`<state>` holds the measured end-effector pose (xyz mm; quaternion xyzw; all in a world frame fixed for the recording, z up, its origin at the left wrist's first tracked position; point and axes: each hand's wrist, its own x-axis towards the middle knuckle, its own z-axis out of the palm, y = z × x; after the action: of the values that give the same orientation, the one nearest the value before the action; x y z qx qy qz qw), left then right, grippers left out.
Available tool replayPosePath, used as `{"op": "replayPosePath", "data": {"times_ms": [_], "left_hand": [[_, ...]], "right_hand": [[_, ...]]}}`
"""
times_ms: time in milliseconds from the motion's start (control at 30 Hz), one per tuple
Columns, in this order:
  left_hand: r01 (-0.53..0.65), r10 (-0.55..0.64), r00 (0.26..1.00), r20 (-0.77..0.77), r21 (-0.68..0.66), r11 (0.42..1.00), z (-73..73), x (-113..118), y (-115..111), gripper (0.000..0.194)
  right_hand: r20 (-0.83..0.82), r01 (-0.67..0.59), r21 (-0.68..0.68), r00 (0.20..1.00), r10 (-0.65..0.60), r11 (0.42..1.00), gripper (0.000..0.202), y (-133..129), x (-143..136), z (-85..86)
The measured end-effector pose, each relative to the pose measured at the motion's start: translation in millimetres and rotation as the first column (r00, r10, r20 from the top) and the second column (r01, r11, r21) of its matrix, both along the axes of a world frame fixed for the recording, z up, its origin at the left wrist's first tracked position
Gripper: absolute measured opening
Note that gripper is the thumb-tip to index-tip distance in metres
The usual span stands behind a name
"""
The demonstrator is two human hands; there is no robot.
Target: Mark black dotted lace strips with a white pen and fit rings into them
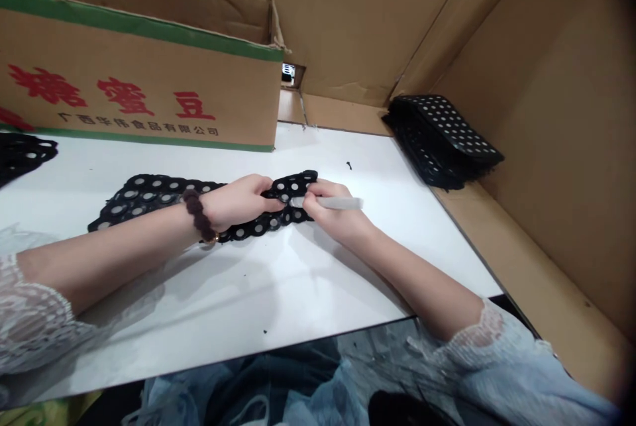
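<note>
A black strip with rows of pale round dots [148, 196] lies across the white table. My left hand [243, 201] presses on its right part, with thumb and fingers closed on the black material. At the strip's right end, my right hand [335, 209] holds a slim whitish tool [342, 203] between thumb and fingers. The tool's tip points left and meets the dotted material close to my left thumb. Some fingertips of my right hand also touch the strip's right edge.
An open cardboard box [149, 81] with a green rim and red lettering stands at the back left. Folded black dotted pieces [447, 134] are stacked at the right. More black material [24, 153] lies at the far left. Cardboard walls enclose the back and right.
</note>
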<state>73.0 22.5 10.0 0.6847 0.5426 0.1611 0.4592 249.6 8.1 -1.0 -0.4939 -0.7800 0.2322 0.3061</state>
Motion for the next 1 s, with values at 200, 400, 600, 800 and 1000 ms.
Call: {"op": "replayPosePath", "data": {"times_ms": [200, 400, 600, 800, 1000], "left_hand": [[0.081, -0.079, 0.996, 0.04, -0.047, 0.996, 2.9, -3, -3, 0.027], [0.184, -0.154, 0.968, -0.198, 0.142, 0.973, 5.0, -9, 5, 0.028], [0.231, -0.218, 0.968, -0.126, 0.094, 0.968, 6.8, -11, 10, 0.027], [0.296, -0.284, 0.952, -0.111, 0.119, 0.948, 5.9, -11, 9, 0.026], [0.269, -0.261, 0.943, -0.208, 0.009, 0.963, 12.2, -10, 8, 0.024]], "right_hand": [[0.096, 0.004, 0.083, 0.995, -0.012, 0.997, 0.026, 5, 0, -5.6], [-0.129, -0.131, -0.188, 0.986, 0.108, 0.973, 0.024, 11, 14, 5.3], [-0.287, -0.292, -0.452, 0.942, 0.172, 0.843, 0.018, 14, 19, 7.5], [-0.38, -0.319, -0.448, 0.913, 0.145, 0.835, 0.019, 15, 18, 2.9], [-0.387, -0.342, -0.45, 0.907, 0.165, 0.825, 0.018, 16, 20, 1.9]]}}
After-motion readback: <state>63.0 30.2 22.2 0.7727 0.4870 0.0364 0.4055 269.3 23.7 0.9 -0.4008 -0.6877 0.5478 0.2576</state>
